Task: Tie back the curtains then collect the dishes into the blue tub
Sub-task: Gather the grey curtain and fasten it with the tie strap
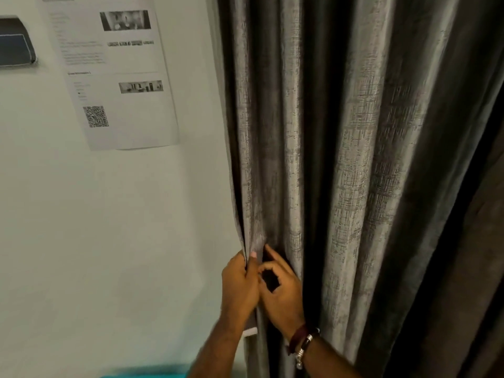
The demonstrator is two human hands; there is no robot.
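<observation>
A grey textured curtain (pixel 354 159) hangs in deep folds over the right half of the view. My left hand (pixel 238 285) grips the curtain's left edge, thumb on the front of the fabric. My right hand (pixel 281 287) is right beside it, fingers curled in a loop against a dark fold; I cannot tell whether it holds a tie-back. A short strip of the same grey fabric (pixel 250 327) hangs below my left hand. A sliver of a blue thing (pixel 152 372) shows at the bottom edge. No dishes are visible.
A white wall (pixel 109 227) fills the left half. A printed sheet with a QR code (pixel 114 72) is stuck to it, and a grey wall-mounted device (pixel 16 42) sits at the upper left.
</observation>
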